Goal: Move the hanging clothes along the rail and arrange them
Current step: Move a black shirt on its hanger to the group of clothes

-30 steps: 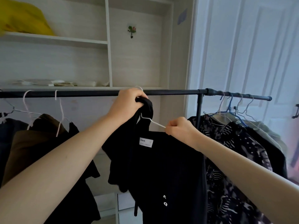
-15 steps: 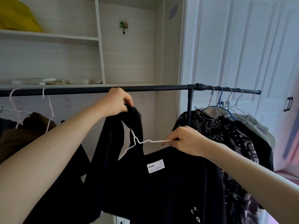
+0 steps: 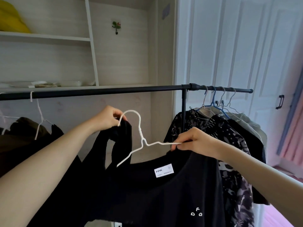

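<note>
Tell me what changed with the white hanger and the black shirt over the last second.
The white hanger came off the rail and down; its hook is free below it. The left hand still grips the black shirt, the right hand the hanger's arm.

Black top (image 3: 164, 194) with white neck label (image 3: 164, 170) and small white marks at its 5 o'clock, on a white wire hanger (image 3: 141, 141); black rail (image 3: 98, 92). At 3 o'clock of the top, a black-and-grey patterned garment (image 3: 229, 145), then a plain black one (image 3: 252, 145) and a pale grey-beige one (image 3: 255, 126), with one blue hanger (image 3: 213, 102) among pale ones; at 9 o'clock, a dark olive-brown garment (image 3: 21, 128) on white hangers (image 3: 38, 118). Pale wood-grain shelving (image 3: 49, 38) with a yellow item (image 3: 11, 20) at 11 o'clock, white panelled door (image 3: 237, 46) with black handle (image 3: 280, 101), pink at far right.
</note>
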